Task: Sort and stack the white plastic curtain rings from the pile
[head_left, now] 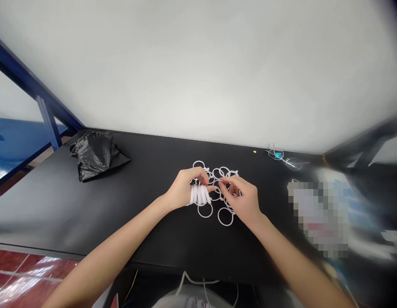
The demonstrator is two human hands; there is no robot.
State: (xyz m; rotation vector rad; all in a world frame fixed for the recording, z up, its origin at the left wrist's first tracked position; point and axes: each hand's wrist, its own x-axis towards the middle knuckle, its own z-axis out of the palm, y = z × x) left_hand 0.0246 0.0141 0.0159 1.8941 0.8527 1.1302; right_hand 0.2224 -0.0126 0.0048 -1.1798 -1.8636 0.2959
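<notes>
Several white bands, thin loops that look like hair ties, lie scattered on the black tabletop, among them a white loop (225, 217) in front of my right hand and another loop (205, 210) below my left hand. A row of white bands (200, 194) sits side by side around the fingers of my left hand (185, 186), which are held together. My right hand (243, 196) is closed in a pinch on the edge of a white loop (217, 186) over the pile. Both hands are close together, and parts of the pile are hidden beneath them.
A crumpled black plastic bag (97, 156) lies at the back left of the black table (147, 158). Eyeglasses (283, 159) and a small yellow bit (254, 151) are at the back right. A blurred, pixelated bag (318, 218) is at the right. A pale wall (198, 77) stands behind.
</notes>
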